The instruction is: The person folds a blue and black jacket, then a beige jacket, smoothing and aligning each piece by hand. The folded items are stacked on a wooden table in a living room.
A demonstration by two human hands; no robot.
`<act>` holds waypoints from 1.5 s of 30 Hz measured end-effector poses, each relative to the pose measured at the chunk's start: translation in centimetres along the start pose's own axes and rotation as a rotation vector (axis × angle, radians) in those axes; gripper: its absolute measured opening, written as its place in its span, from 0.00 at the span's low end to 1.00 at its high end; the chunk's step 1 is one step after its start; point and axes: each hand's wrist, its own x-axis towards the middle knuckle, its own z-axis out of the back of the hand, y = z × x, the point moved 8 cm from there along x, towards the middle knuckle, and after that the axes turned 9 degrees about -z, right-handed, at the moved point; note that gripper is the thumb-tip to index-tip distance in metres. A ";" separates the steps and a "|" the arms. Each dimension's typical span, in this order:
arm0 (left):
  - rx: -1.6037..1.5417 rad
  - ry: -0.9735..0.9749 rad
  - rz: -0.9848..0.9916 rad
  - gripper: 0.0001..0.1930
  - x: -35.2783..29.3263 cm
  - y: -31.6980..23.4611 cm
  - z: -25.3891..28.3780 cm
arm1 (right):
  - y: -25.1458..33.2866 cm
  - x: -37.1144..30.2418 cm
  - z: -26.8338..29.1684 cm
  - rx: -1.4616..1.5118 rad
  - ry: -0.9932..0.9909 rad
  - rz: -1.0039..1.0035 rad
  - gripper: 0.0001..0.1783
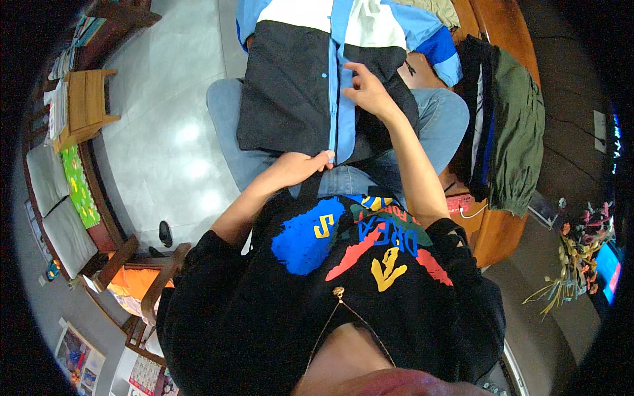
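Note:
A jacket with white, black and light blue panels lies spread over my knees, its light blue front strip running down the middle with snap buttons. At the lower end of that strip, my left hand pinches the hem between thumb and fingers. Higher up, my right hand rests at the strip's right edge, fingers apart and the index finger stretched toward the cloth. It holds nothing that I can see. The jacket's right sleeve, light and dark blue, trails off to the far right.
Dark green folded clothing lies on the wooden table at the right, beside black garments. A beige cloth is at the far end. On the left are a wooden stool, a cushioned bench and pale floor.

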 end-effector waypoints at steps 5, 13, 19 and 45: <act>0.167 0.195 -0.277 0.22 -1.8 -3.2 2.3 | -3.4 -3.3 0.9 0.425 -0.057 -0.050 0.36; 0.212 -0.309 -0.579 0.14 5.1 -8.7 7.6 | -3.4 -4.1 0.7 0.654 -0.021 0.039 0.33; 0.467 -0.101 -0.613 0.26 9.8 -6.5 3.5 | -3.6 -4.6 0.8 0.707 -0.059 0.037 0.33; 0.400 -0.103 -0.576 0.29 9.6 -6.9 5.9 | -3.7 -6.7 -1.7 0.103 -0.282 -0.099 0.48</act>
